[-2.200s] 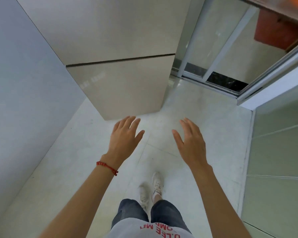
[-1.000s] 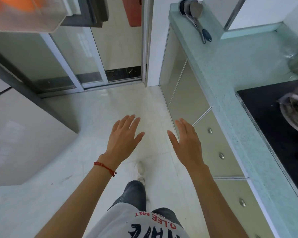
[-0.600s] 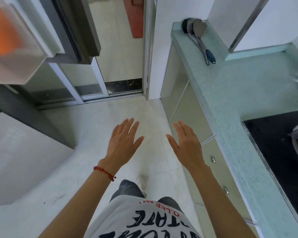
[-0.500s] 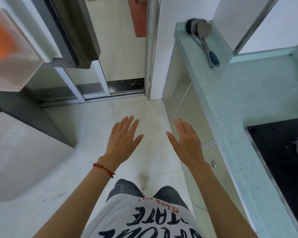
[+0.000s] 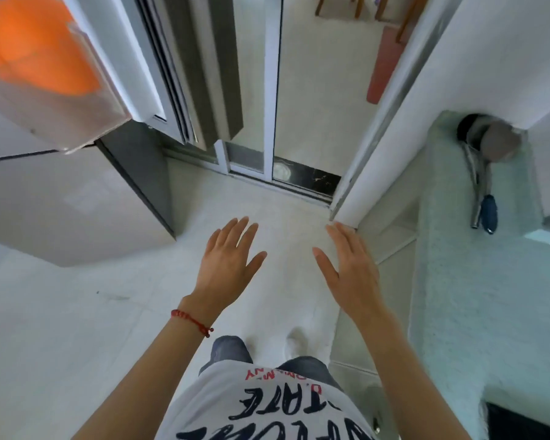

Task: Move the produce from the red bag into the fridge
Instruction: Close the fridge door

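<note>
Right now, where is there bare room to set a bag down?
The pale green countertop lies bare between the ladles at its far end and the black cooktop corner. The floor left of the left hand is bare too. The far end is crowded.

Red string bracelet (image 5: 191, 322) on left wrist, white printed T-shirt (image 5: 261, 404), dark jeans (image 5: 231, 349)

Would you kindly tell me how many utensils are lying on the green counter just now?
2, it seems: a steel ladle and a blue-handled utensil, side by side at the counter's far end near the wall. Their heads overlap and are blurred, so another may be hidden.
</note>
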Demonstrator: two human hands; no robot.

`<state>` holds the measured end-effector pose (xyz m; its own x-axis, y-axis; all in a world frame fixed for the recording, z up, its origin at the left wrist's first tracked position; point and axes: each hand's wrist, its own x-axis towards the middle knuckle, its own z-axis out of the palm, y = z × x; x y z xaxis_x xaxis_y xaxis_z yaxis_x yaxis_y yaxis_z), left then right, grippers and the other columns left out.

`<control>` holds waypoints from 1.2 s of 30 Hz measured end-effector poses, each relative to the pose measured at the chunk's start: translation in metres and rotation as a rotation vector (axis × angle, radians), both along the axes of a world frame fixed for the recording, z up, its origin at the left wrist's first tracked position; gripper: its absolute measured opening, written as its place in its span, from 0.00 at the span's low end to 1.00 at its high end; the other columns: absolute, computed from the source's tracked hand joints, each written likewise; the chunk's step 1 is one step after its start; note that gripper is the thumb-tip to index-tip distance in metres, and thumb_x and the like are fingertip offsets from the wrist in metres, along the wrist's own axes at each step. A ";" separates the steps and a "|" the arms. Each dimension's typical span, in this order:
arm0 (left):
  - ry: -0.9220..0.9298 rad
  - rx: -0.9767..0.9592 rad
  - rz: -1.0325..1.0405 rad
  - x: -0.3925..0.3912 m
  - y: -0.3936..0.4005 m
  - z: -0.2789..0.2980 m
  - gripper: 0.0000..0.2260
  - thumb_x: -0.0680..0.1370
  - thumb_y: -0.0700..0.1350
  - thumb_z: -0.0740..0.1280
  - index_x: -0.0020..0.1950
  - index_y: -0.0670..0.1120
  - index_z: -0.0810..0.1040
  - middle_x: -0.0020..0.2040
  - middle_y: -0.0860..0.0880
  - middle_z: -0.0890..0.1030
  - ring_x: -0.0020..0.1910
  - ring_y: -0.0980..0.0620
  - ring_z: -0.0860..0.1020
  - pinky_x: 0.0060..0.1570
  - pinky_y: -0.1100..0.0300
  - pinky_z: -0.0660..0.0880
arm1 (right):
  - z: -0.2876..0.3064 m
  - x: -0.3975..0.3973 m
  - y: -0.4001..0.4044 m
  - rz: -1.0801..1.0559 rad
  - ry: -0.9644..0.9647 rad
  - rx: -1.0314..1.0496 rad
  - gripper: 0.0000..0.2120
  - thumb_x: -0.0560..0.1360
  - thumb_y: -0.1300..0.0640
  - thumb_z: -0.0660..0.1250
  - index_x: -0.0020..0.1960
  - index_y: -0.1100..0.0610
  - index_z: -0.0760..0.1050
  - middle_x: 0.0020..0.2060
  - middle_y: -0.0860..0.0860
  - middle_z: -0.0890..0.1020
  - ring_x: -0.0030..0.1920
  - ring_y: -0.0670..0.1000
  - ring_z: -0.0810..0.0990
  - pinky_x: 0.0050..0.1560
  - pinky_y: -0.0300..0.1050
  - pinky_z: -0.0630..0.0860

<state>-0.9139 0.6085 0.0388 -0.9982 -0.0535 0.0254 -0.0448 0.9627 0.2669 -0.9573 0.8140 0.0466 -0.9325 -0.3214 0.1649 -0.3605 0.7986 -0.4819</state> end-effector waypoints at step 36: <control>0.159 -0.050 0.670 0.038 -0.026 0.063 0.28 0.77 0.59 0.53 0.68 0.41 0.68 0.66 0.40 0.72 0.66 0.38 0.69 0.64 0.45 0.65 | 0.092 -0.116 -0.148 0.446 0.032 -0.582 0.29 0.72 0.42 0.60 0.62 0.64 0.69 0.55 0.58 0.80 0.55 0.57 0.78 0.57 0.54 0.74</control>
